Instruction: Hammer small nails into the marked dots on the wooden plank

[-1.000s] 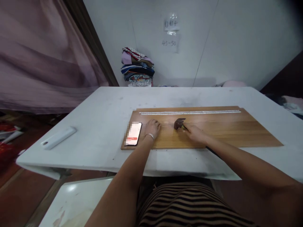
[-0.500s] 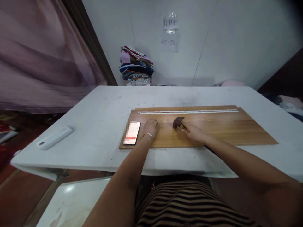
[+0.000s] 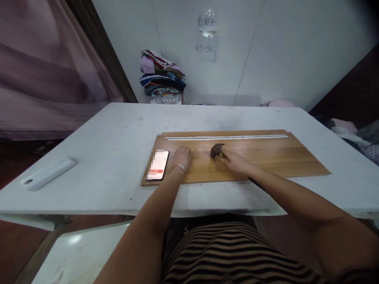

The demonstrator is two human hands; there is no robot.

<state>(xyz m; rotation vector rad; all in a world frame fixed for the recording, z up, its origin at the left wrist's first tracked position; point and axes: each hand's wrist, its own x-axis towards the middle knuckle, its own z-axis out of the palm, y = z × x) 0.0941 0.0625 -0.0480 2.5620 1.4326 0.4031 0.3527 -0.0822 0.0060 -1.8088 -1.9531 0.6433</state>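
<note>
A brown wooden board (image 3: 260, 161) lies flat on the white table. My left hand (image 3: 182, 157) rests on the board's left part, fingers stretched out over the wood and holding nothing that I can see. Around the handle of a claw hammer (image 3: 217, 150), my right hand (image 3: 236, 162) is closed. The hammer's dark head is at the middle of the board, just right of my left hand; whether it touches the wood I cannot tell. Left of my left hand, a phone (image 3: 158, 165) with a lit screen lies on the board.
Two white strips (image 3: 226, 137) run along the board's far side. A long white object (image 3: 49, 173) lies on the table (image 3: 97, 157) at the left. Folded clothes (image 3: 162, 79) are stacked against the back wall, where paper notes (image 3: 206, 39) hang. A pink curtain (image 3: 53, 71) hangs at left.
The whole view has shifted, so the board and table appear slightly further left. Both hands and the hammer keep about the same place over the board.
</note>
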